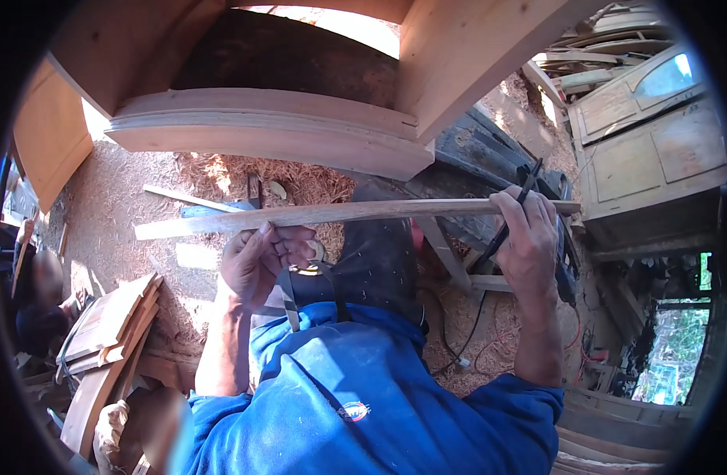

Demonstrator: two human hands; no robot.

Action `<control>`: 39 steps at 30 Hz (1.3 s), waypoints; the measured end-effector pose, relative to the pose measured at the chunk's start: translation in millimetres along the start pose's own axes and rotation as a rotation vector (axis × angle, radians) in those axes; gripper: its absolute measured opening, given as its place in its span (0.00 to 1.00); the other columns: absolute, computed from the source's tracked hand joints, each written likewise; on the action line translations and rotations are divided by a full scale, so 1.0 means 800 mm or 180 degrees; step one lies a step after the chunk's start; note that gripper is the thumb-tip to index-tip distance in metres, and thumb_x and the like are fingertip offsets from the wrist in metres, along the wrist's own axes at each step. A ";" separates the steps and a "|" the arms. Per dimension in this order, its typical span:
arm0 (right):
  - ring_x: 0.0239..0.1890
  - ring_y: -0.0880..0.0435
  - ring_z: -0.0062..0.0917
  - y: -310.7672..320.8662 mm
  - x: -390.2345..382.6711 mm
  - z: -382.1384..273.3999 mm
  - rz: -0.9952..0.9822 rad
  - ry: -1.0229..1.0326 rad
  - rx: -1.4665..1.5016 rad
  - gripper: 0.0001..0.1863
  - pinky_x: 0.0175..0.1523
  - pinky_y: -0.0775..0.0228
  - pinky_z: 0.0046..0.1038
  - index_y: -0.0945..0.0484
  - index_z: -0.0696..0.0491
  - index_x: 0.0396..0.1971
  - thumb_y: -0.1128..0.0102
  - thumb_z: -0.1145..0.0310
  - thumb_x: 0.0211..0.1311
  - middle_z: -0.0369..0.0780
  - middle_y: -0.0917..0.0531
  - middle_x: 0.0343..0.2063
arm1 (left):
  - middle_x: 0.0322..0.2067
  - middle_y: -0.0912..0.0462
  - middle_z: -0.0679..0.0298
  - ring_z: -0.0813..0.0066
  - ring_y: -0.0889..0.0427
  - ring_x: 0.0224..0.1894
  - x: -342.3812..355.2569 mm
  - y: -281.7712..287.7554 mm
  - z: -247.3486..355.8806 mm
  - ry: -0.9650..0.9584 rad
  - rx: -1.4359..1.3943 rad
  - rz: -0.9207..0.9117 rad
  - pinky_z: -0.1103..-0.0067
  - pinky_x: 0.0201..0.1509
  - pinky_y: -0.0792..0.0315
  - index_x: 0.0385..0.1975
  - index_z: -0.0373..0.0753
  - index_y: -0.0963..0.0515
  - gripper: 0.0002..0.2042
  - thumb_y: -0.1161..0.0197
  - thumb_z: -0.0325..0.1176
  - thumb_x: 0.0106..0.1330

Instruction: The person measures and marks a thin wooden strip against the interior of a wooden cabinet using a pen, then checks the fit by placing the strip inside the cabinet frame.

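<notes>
A long, thin wooden strip (332,213) spans the view in front of my body, nearly level and slightly bowed. My left hand (252,257) grips its lower edge toward the broad left end, thumb against the wood and the other fingers curled. Near the strip's right end, my right hand (528,237) holds it from above. A slim dark stick-like tool (530,180), perhaps a pencil, slants between the right hand's fingers; its exact kind is unclear.
A large wooden frame (268,131) stands just beyond the strip. Dark machinery (498,154) is at the right, near panelled wooden doors (648,158). Stacked boards (110,317) lie at the left, with two people nearby. Shavings (300,178) and cables (476,332) cover the floor.
</notes>
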State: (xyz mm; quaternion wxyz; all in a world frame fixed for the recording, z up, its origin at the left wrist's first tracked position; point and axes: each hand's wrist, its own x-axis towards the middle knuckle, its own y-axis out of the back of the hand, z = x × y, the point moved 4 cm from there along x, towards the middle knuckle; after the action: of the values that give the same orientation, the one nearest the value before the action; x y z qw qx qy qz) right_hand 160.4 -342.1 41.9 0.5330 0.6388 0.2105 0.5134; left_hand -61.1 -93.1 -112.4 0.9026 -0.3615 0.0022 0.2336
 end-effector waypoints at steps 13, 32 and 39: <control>0.46 0.23 0.46 -0.040 0.017 0.047 -0.0680 0.0216 -0.0215 0.15 0.54 0.31 0.47 0.26 0.54 0.40 0.43 0.83 0.51 0.47 0.25 0.36 | 0.50 0.20 0.53 0.66 0.18 0.47 -0.028 -0.009 -0.138 0.1336 -0.1126 -0.0812 0.72 0.50 0.23 0.60 0.33 0.29 0.25 0.49 0.49 0.77; 0.37 0.20 0.37 0.043 -0.031 0.037 -0.1116 0.0293 -0.0097 0.06 0.43 0.28 0.39 0.22 0.52 0.34 0.42 0.72 0.55 0.40 0.27 0.29 | 0.53 0.23 0.58 0.56 0.26 0.59 0.218 0.405 -0.233 0.0424 0.7140 -0.0289 0.51 0.57 0.29 0.56 0.52 0.24 0.18 0.43 0.40 0.65; 0.37 0.20 0.32 -0.032 -0.045 -0.007 -0.0921 0.1106 0.0492 0.06 0.44 0.25 0.35 0.23 0.50 0.33 0.43 0.66 0.56 0.38 0.26 0.30 | 0.50 0.23 0.60 0.57 0.23 0.53 0.199 0.418 -0.242 -0.0227 0.7530 -0.0727 0.53 0.57 0.31 0.54 0.47 0.25 0.19 0.42 0.38 0.63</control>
State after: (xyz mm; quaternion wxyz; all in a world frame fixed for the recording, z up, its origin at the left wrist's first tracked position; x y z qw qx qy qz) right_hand 149.0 -360.3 2.6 0.5063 0.5429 0.4272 0.5162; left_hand -29.1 57.7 -501.3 0.6911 0.7049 0.1592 0.0146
